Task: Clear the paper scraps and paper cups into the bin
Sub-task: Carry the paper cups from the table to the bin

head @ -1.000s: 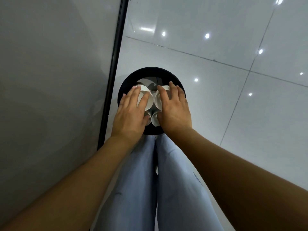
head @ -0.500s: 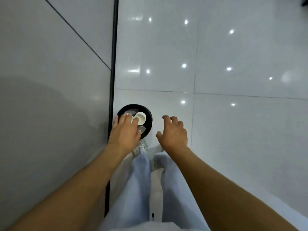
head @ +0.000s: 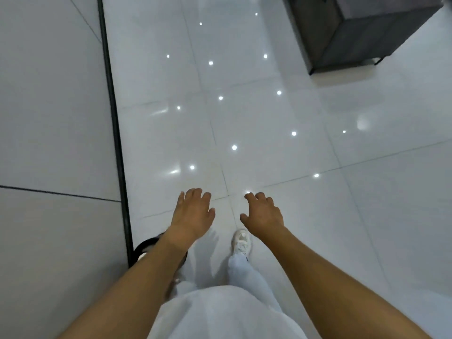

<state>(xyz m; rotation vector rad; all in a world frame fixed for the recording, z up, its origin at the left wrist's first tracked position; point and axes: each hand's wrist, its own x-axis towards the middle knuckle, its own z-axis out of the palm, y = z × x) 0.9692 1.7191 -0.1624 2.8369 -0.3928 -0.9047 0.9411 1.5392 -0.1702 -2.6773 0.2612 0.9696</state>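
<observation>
Both sets of fingers are released and hold nothing: the left hand and the right hand hang loose in the air above the glossy floor. The black bin stands by the wall strip, mostly hidden under the left forearm, with a sliver of white at its rim (probably a paper cup, too little shows to be sure). No scraps are visible. One risk — the bin sits close behind the feet, near the white shoe, so a careless step back could tip it and spill what it holds.
</observation>
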